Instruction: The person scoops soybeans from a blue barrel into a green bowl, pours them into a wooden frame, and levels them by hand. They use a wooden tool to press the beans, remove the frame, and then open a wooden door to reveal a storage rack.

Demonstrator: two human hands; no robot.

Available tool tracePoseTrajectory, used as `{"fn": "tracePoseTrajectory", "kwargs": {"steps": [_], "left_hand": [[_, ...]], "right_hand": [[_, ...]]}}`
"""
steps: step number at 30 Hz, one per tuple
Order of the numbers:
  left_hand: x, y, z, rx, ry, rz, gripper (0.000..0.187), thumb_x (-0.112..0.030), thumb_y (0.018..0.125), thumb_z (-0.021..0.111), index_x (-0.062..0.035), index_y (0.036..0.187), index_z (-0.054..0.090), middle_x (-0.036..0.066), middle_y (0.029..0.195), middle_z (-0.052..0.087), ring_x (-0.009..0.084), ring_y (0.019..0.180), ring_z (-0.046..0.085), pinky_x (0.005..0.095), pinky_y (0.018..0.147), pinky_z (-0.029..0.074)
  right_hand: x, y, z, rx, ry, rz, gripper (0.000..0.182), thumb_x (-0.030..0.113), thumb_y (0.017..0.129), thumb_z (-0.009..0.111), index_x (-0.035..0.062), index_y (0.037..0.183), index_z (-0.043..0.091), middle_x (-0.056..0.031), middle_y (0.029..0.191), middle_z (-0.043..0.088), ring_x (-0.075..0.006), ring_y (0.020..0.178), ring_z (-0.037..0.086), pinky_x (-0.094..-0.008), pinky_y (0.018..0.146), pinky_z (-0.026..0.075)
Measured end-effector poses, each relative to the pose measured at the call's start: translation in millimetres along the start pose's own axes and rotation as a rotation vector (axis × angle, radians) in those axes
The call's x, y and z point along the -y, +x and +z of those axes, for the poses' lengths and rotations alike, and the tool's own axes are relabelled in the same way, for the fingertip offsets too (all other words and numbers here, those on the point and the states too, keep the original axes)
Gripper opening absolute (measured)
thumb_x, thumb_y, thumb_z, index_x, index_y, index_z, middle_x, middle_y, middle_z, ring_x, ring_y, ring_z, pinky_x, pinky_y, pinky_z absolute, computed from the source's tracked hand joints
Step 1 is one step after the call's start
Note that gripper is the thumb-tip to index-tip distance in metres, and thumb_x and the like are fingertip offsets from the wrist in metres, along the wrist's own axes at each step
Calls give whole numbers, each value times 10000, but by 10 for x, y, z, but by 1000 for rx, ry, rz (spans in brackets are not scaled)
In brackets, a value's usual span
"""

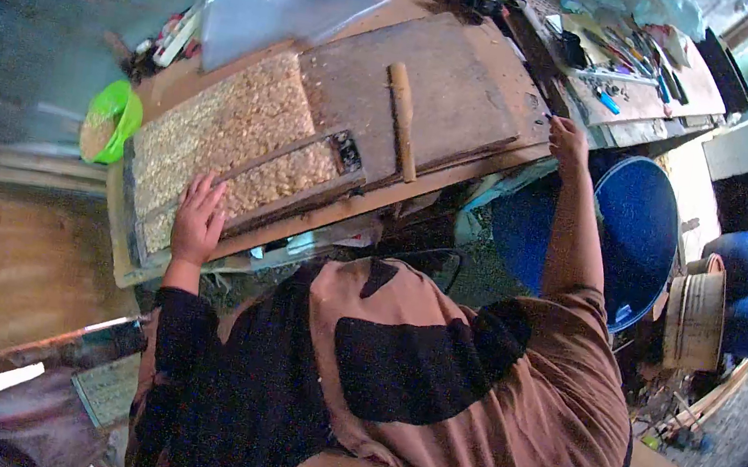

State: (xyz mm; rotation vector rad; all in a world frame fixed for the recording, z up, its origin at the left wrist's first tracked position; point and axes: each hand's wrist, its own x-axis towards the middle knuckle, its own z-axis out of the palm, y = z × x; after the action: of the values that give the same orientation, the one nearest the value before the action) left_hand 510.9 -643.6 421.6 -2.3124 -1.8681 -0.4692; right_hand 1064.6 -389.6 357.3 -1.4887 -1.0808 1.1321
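Observation:
A slab of pale, lumpy, grain-like mass [226,127] covers the left part of a wooden board [458,78]. Across it lies a long straight bar [285,152], its dark end piece [348,149] at the slab's right edge. My left hand [197,218] rests on the bar and slab near the front, fingers stretched out. Over at the table's right end, my right hand [569,141] is closed in a pinch; a small dark tip shows at its fingers, too little to name. A wooden rolling pin [401,121] lies on the board between the hands.
A green bowl [112,122] stands at the left edge. Clear plastic sheeting [276,14] lies behind the slab. Several hand tools [642,61] cover a bench at the back right. Blue barrels [636,237] stand below my right arm, with a pale bucket [695,317] further right.

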Motion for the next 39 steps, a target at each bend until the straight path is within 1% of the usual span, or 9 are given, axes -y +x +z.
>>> {"fn": "tracePoseTrajectory", "kwargs": {"steps": [2,6,13,16,17,18,24,26,39], "left_hand": [[27,-12,22,-11,3,-29,406,-144,702,479,-71,1101,481,135,1209,395,333,1115,350,414,941,253],[79,-40,38,-68,-19,41,335,-136,740,464,-85,1067,515,122,1166,439,307,1088,385,409,913,291],[276,-204,150,-139,-52,92,312,-161,763,462,-111,1067,510,93,1155,459,287,1091,396,408,900,316],[364,-285,88,-73,-23,159,363,-184,768,467,-125,1126,456,84,1200,417,283,1125,359,418,906,306],[389,-328,67,-34,-8,166,401,-206,773,462,-132,1164,414,78,1222,391,274,1147,331,427,919,285],[418,-373,47,7,8,174,442,-228,777,457,-140,1202,372,73,1244,366,266,1169,302,436,932,264],[617,-714,41,-2,156,130,550,-299,775,443,-164,1274,253,66,1267,332,254,1197,252,447,968,186],[637,-800,-54,15,140,111,546,-302,769,453,-153,1263,274,65,1272,326,255,1198,247,446,969,189],[804,-1085,-277,-26,92,14,554,-280,704,521,-111,1206,357,53,1294,287,259,1188,263,442,971,200]], "right_hand": [[283,-288,205,172,262,31,194,263,799,532,78,858,529,56,651,451,-46,533,411,-188,442,319],[811,-904,820,276,262,-19,124,214,804,528,94,778,518,40,633,464,-49,542,424,-183,455,331],[1023,-1660,2272,609,-271,-353,192,190,793,522,23,885,546,-35,732,549,-126,636,499,-261,568,414],[1139,-2213,2883,639,-622,-729,154,167,779,520,49,862,574,-102,792,574,-242,698,551,-304,625,428],[1219,-2400,3012,694,-676,-1046,170,188,781,499,47,837,577,-134,841,562,-298,764,545,-349,660,427],[1166,-2445,3193,712,-659,-981,165,164,778,519,14,823,573,-131,816,566,-249,728,554,-340,655,428],[979,-2702,3789,683,-910,-988,166,189,780,468,56,835,551,-152,863,530,-326,785,548,-404,639,448],[868,-2650,3898,663,-1187,-1278,162,193,774,477,63,838,549,-144,895,524,-325,778,554,-405,619,468],[974,-3037,3885,579,-1202,-1071,142,200,781,461,83,828,525,-119,919,495,-300,875,509,-401,693,443]]}}
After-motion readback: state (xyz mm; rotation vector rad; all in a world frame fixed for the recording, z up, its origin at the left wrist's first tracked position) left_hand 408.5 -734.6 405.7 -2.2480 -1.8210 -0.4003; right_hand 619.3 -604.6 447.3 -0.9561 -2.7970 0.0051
